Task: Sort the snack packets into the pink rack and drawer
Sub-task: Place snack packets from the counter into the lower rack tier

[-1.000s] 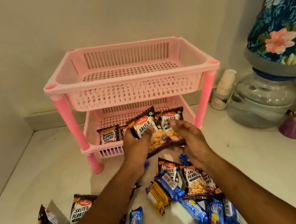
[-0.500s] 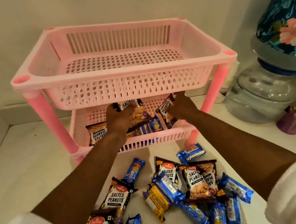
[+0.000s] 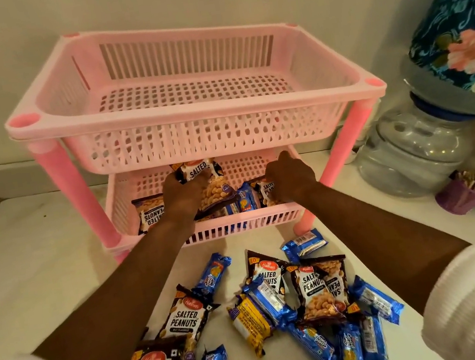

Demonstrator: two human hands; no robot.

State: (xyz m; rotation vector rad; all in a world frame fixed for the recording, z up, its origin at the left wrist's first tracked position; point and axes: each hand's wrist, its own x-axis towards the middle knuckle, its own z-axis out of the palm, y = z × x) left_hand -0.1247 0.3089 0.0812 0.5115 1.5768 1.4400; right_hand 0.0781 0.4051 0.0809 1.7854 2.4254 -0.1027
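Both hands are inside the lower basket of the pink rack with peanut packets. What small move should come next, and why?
Probably let go: the left hand holds a salted peanuts packet already over the lower basket, and the right hand rests on another peanut packet lying there. Both seem delivered, so opening the grip and withdrawing toward the pile on the counter seems sensible.

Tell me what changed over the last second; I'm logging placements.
Both hands carried peanut packets from in front of the pink rack into its lower tray. The left hand still grips one packet; the right hand rests on another. The top tray stayed empty, the counter pile untouched.
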